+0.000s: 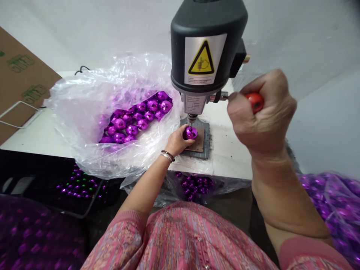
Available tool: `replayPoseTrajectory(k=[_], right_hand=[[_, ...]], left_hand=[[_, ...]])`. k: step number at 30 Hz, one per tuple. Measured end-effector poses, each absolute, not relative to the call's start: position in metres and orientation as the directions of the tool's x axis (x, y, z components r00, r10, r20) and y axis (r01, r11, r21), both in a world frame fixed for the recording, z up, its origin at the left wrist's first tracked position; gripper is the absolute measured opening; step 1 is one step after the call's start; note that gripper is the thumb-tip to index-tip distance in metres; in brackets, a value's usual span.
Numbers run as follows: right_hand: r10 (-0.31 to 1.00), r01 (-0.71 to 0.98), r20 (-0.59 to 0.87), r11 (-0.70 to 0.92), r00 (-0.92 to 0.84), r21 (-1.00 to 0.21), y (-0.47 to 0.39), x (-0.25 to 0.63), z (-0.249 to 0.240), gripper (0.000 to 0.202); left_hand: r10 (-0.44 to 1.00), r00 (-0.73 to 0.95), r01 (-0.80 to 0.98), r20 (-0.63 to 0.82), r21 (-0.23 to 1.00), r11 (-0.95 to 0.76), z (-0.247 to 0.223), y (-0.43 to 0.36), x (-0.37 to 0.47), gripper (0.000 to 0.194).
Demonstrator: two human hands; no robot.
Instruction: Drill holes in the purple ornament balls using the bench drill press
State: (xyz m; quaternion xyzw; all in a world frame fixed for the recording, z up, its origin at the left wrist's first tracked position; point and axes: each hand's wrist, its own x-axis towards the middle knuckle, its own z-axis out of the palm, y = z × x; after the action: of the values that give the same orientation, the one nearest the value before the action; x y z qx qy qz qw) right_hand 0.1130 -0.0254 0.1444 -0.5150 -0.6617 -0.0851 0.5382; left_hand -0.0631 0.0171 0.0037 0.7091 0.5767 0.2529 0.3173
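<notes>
My left hand grips a shiny purple faceted ball between thumb and fingers. The ball rests on a brown square board on the metal base of a dark drill press. Right above the ball is the drill's chuck; whether the bit is inside the ball I cannot tell. My right hand is closed around the red knob of the press's feed lever, to the right of the machine head.
Left of the press, an open clear plastic bag holds several purple balls on the white table. A cardboard box stands far left. More purple balls fill a bag at lower right and lie below the table's front edge.
</notes>
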Motion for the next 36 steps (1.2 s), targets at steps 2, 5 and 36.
replayPoseTrajectory(k=[2,5,36], right_hand=[[0.577,0.825,0.812,0.413,0.091,-0.386,-0.034,0.113,0.130,0.013],[0.537,0.877,0.841,0.368,0.071,-0.309,-0.038,0.112,0.112,0.012],[0.232,0.788,0.935,0.506,0.269,-0.352,-0.009,0.099,0.110,0.020]], left_hand=[[0.976,0.216,0.654,-0.003,0.743,-0.142,0.003,0.017,-0.063,0.062],[0.973,0.231,0.648,0.010,0.745,-0.162,0.003,0.018,-0.063,0.062],[0.964,0.259,0.564,0.057,0.802,-0.198,-0.009,0.018,-0.065,0.064]])
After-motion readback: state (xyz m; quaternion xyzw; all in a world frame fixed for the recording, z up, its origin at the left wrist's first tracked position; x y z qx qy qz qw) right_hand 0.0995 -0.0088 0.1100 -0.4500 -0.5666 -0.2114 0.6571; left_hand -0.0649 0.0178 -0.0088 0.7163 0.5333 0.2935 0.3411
